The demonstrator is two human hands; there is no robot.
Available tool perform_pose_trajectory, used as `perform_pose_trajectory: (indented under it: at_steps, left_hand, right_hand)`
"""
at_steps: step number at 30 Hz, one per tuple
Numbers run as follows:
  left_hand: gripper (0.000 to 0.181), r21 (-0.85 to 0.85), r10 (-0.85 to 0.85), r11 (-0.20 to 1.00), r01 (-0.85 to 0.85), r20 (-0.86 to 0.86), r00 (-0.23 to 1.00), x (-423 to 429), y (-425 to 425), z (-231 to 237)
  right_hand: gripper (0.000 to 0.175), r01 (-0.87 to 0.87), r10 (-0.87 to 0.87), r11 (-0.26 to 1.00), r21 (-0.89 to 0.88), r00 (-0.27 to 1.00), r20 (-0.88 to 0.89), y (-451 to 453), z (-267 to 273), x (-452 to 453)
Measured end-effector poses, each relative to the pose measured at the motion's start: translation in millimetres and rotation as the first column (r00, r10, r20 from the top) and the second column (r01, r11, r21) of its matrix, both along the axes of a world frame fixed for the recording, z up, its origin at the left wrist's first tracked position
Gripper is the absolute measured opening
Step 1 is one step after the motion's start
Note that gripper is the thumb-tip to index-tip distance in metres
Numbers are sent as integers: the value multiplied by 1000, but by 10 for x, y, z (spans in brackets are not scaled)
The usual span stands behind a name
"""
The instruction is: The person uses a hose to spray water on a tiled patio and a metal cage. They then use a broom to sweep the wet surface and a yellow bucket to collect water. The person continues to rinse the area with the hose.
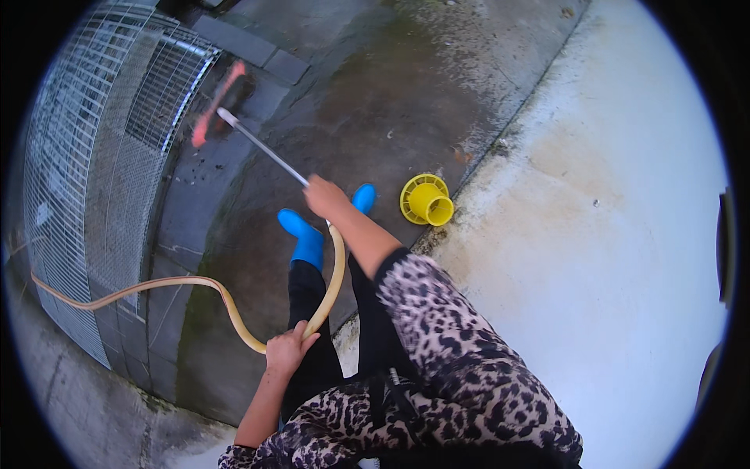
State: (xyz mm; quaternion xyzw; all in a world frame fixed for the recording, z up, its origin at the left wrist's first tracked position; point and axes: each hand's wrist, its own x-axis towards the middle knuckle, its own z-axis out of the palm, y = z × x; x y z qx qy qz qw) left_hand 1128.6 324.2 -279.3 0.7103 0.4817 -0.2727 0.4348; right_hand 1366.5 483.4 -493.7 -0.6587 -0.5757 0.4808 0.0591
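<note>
My right hand [327, 198] grips a metal pole [270, 153] that slants up and left from my feet. At its far end is a blurred pink-red crosswise head [218, 105], beside the wire cage; I cannot tell if it is a brush or a squeegee. A pale yellow hose [335, 275] runs up to the pole's near end, just below my right hand. Lower down, my left hand [288, 350] is closed around the same hose. From there the hose loops away to the left, across the cage front.
A wire-mesh cage [117, 117] stands along the left. My blue rubber boots [307, 240] are on the wet, dark concrete floor [375, 111]. By the right boot lies a yellow plastic poultry feeder [423, 202], against the edge of a pale wall or slab [597, 176].
</note>
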Motion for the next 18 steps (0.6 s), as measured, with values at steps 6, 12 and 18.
perform_pose_trajectory:
  at_steps: [6, 12, 18]
  left_hand:
    - [39, -16, -41, 999, 41, -3, 999, 136, 143, 52]
    - [39, -7, -65, 998, 67, 148, 987, 298, 333, 14]
    - [35, 41, -16, 999, 10, 142, 990, 586, 455, -44]
  right_hand:
    - [30, 339, -297, 858, -386, 940, 165, -2243, 509, 1115]
    - [35, 667, -569, 681, -302, 742, 356, -3434, 766, 1417]
    - [32, 813, -738, 571, -112, 568, 363, -3254, 405, 1704]
